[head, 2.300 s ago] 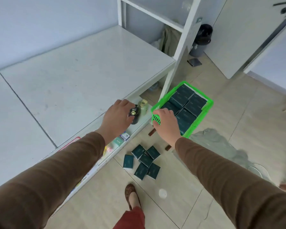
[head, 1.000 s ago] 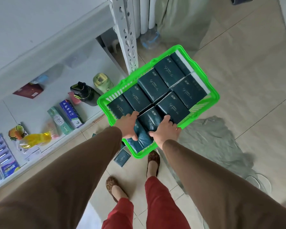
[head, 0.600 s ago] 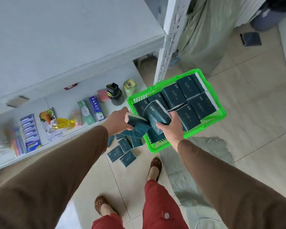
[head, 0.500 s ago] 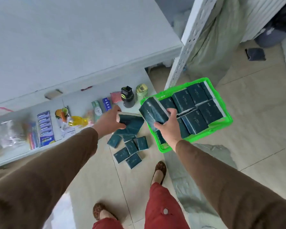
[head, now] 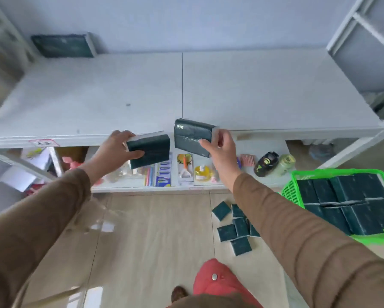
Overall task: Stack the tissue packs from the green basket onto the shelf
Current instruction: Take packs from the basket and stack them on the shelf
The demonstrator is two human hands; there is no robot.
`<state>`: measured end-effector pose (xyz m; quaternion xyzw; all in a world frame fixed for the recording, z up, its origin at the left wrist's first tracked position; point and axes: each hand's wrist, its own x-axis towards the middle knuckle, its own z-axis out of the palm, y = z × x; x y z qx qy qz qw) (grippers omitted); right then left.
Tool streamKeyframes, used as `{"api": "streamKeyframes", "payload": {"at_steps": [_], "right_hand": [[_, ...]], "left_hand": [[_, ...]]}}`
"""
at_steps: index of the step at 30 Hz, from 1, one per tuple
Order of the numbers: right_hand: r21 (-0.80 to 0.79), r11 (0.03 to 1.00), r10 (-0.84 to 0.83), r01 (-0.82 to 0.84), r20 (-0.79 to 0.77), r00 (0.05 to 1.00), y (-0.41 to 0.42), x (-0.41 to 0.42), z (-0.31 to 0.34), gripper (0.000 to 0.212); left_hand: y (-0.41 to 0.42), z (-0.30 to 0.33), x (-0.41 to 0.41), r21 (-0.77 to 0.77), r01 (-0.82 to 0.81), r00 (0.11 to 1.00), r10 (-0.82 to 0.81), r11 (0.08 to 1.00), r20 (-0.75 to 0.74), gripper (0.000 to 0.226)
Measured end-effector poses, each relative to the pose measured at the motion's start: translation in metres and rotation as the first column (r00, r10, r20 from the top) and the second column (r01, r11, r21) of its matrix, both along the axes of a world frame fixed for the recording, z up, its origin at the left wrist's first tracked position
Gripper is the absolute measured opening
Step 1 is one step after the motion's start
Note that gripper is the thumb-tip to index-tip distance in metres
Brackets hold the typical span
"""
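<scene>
Two dark green, plastic-wrapped tissue packs are in the air at the front lip of the white shelf board (head: 264, 90), one in each hand. The left hand (head: 116, 150) clasps its flat pack (head: 150, 151) with the thumb under the near face and the fingers wrapped over the left end; the pack's long axis runs left to right, roughly parallel to the shelf edge. The right hand (head: 219, 150) pinches the second pack (head: 192, 137) at its right end, thumb on the front face, so the pack hangs tilted, its printed face towards the camera. Both packs sit just short of the board, so the placing move is forward and slightly up. Far back on the left, against the wall, lies one more dark green pack (head: 63, 46); the left hand is nearer to it. Off to the right, on the floor, the bright green plastic basket (head: 291, 192) holds many more packs.
</scene>
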<state>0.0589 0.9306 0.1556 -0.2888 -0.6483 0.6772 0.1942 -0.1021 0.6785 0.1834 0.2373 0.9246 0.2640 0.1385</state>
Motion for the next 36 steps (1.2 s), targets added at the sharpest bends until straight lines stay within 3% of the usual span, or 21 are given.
{"api": "streamKeyframes", "payload": {"at_steps": [8,19,28,32,36], "right_hand": [[0.134,0.977,0.168,-0.167,0.002,0.986,-0.048,-0.177,0.006,0.045],[0.138,0.947,0.289,-0.292,0.039,0.957,-0.076,-0.424,0.014,0.045],[0.222,0.948,0.215,-0.227,0.08,0.973,-0.13,-0.567,-0.001,0.042],[0.261,0.946,0.169,-0.194,0.113,0.979,-0.157,-0.614,-0.01,0.039],[0.314,0.936,0.109,-0.158,0.169,0.98,-0.172,-0.647,-0.021,0.038]], "left_hand": [[-0.082,0.026,-0.161,-0.011,-0.103,0.991,0.102,0.995,-0.088,0.041],[-0.128,0.041,-0.383,-0.076,-0.276,0.947,0.258,0.958,-0.192,0.044],[-0.161,0.038,-0.541,-0.114,-0.231,0.955,0.202,0.966,-0.217,0.049],[-0.167,0.028,-0.598,-0.123,-0.128,0.975,0.102,0.984,-0.2,0.037],[-0.167,0.019,-0.633,-0.153,-0.052,0.963,0.009,0.987,-0.27,0.041]]}}
